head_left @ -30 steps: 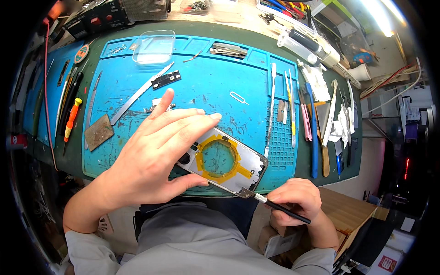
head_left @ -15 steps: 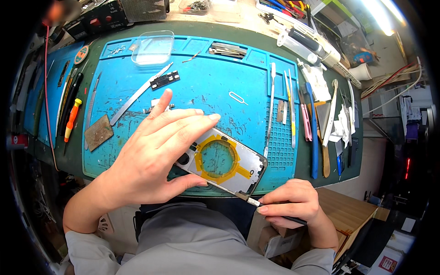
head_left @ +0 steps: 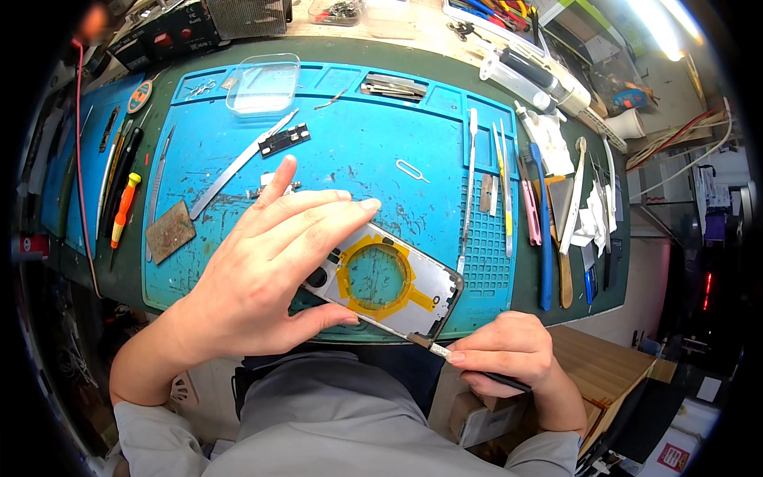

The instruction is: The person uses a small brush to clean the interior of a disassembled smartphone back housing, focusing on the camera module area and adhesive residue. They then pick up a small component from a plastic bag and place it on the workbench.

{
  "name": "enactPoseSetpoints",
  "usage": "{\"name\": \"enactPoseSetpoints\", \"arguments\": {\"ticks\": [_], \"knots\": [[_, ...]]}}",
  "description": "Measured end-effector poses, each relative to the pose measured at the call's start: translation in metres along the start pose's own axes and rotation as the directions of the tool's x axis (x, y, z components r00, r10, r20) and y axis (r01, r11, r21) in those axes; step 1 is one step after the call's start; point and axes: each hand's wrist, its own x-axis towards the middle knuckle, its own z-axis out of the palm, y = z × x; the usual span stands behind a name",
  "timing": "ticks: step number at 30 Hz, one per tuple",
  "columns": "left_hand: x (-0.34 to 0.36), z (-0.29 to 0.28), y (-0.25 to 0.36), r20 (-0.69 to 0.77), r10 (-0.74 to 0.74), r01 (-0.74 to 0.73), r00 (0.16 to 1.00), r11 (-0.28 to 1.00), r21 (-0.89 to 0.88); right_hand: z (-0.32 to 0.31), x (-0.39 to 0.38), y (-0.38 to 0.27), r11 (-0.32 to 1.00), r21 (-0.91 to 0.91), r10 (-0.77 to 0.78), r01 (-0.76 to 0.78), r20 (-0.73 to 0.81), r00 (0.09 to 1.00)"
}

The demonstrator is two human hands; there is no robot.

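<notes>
My left hand (head_left: pixel 258 266) grips a silver phone frame (head_left: pixel 408 319), thumb along its near edge and fingers over the far one, index finger raised. Yellow tape rings the large round hole in the frame, and blue mat shows through it. The frame lies tilted at the mat's near edge. In my right hand (head_left: pixel 509 350) is a slim black-handled brush (head_left: pixel 441 350) with a pale collar, pinched between thumb and fingers. Its dark tip touches the frame's lower right corner. Part of the frame's left end is hidden under my left hand.
The blue repair mat (head_left: pixel 350 151) bears a metal strip (head_left: pixel 238 171), a black bracket (head_left: pixel 284 141), a clear box (head_left: pixel 264 83) and a SIM pin (head_left: pixel 412 170). Tweezers and a blue brush (head_left: pixel 544 238) lie to the right, an orange screwdriver (head_left: pixel 124 211) to the left.
The brush tip has shifted very slightly at the frame's corner. Both hands keep their grip, and the frame stays in place.
</notes>
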Motion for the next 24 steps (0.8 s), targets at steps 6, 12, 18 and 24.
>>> {"name": "enactPoseSetpoints", "arguments": {"ticks": [6, 12, 18, 24], "knots": [[-0.0001, -0.0001, 0.0006, 0.002, -0.008, 0.008, 1.0, 1.0, 0.0, -0.0006, -0.0001, 0.0004, 1.0, 0.0, -0.003, 0.003, 0.008, 1.0], [0.0, 0.0003, 0.0001, 0.0, -0.007, 0.007, 1.0, 1.0, -0.011, 0.0, 0.0003, -0.0006, 1.0, -0.008, 0.005, -0.005, 0.008, 1.0], [0.0003, -0.0001, 0.0, 0.005, -0.002, 0.002, 1.0, 1.0, -0.003, 0.0002, 0.0019, -0.0011, 1.0, -0.005, 0.011, -0.011, 0.014, 1.0], [0.0002, 0.0, 0.0, 0.008, -0.007, 0.007, 1.0, 1.0, -0.015, 0.0016, 0.0034, -0.0022, 1.0, -0.024, 0.017, -0.016, 0.02, 1.0]]}}
